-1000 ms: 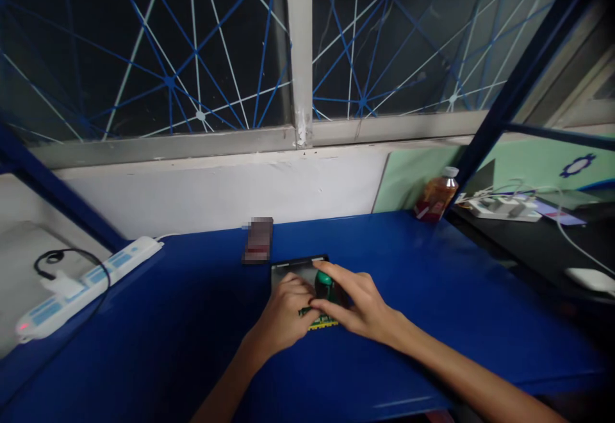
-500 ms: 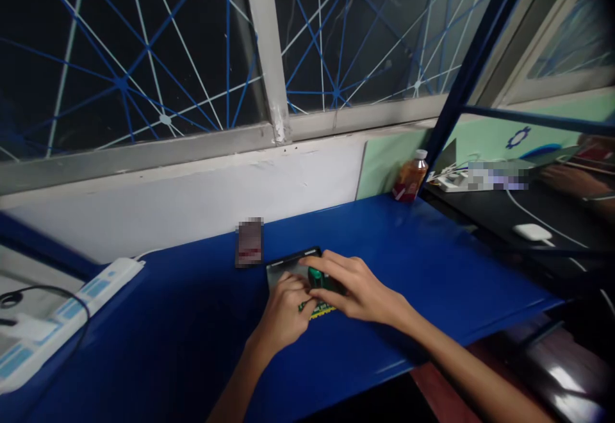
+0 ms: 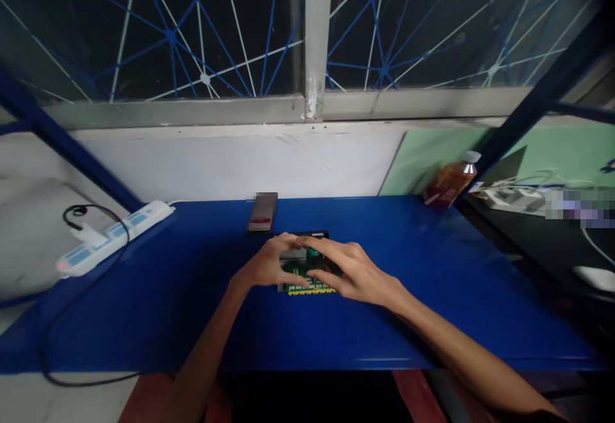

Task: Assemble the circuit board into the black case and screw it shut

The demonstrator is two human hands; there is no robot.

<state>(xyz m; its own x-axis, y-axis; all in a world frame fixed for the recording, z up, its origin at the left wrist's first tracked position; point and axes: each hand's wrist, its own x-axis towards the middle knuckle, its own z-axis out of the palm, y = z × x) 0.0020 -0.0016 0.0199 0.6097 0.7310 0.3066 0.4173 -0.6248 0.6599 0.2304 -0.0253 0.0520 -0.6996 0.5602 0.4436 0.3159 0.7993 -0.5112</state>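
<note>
A small green board (image 3: 312,280) with a yellow lower edge lies at the middle of the blue table, over a dark flat case (image 3: 321,234). A green piece (image 3: 313,255) stands at the board's upper right. My left hand (image 3: 276,261) arches over the left part, thumb and fingers apart. From the right, my right hand (image 3: 350,269) curves round the green piece, its fingers and thumb at either side of it; whether they touch it cannot be made out. The hands' fingertips meet or overlap near the case's top edge.
Behind the board a dark phone-like item (image 3: 262,212) lies on the blue table (image 3: 408,327). A white power strip (image 3: 115,238) with a black cable is at the left. A bottle (image 3: 454,179) stands at the back right, by a blue post. Beyond it is a black table (image 3: 509,231).
The camera view has turned right and levelled. My left hand has opened and moved off the board's lower left, showing more of it. My right hand stays round the green piece.
</note>
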